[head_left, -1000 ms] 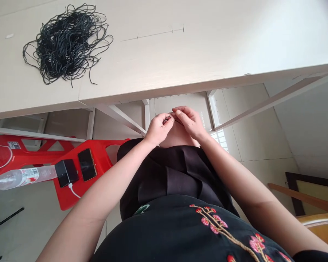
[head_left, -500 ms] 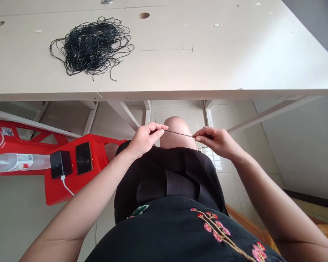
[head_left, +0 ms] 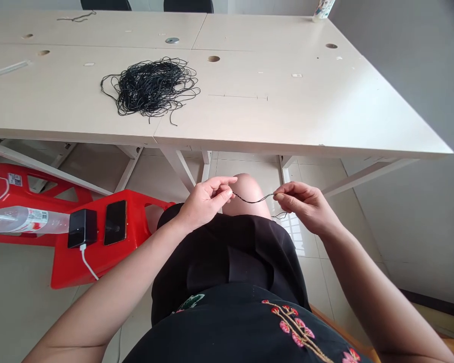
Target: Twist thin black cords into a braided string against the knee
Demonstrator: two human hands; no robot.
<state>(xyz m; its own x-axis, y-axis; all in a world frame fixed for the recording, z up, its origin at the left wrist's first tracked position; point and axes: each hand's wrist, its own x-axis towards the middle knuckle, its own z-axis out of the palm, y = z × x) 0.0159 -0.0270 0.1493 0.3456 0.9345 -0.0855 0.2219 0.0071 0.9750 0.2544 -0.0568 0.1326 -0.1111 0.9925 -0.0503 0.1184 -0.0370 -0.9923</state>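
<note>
A thin dark cord (head_left: 254, 201) hangs in a shallow sag between my two hands, above my knee. My left hand (head_left: 210, 201) pinches one end of it between thumb and fingers, with the index finger stretched out. On the other side my right hand (head_left: 302, 204) is closed on the cord with thumb and fingertips. A loose stretch of cord dangles below the right hand. On the table lies a tangled heap of black cord (head_left: 151, 88), apart from both hands.
The white table (head_left: 249, 123) spans the space ahead, its front edge beyond my knee. To the left, a red stool (head_left: 136, 201) carries a phone (head_left: 115, 223), a black box-shaped device (head_left: 82, 228) with a white cable, and a plastic bottle (head_left: 26, 220). A patterned cup (head_left: 323, 9) stands at the far right.
The cord between my hands has gone from taut to slack and sagging. My left index finger has lifted off. The view has tilted up, showing more of the table.
</note>
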